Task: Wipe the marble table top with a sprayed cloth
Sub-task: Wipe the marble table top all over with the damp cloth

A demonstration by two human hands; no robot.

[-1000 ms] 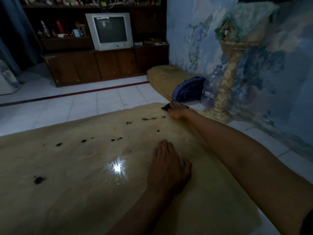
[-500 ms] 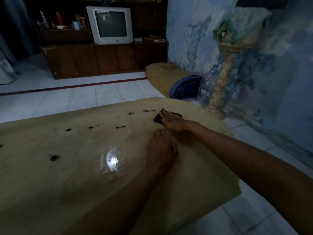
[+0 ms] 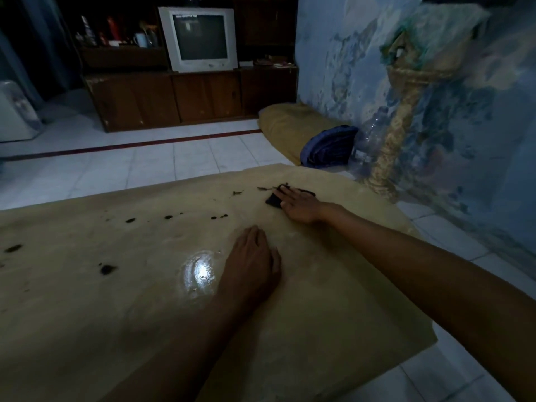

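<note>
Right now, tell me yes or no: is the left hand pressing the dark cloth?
No: the left hand lies flat on the bare beige marble table top, while the right hand presses the dark cloth.

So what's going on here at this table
A person is wiping the marble table top. The right hand presses a dark cloth flat near the far edge, while the left hand rests palm-down mid-table. Dark spots lie unwiped to the left, and a wet patch shines by the left hand.

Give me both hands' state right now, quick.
Left hand: open, palm flat on the tan marble table top, holding nothing.
Right hand: open, fingers flat, pressing the small dark cloth against the table top.
</note>
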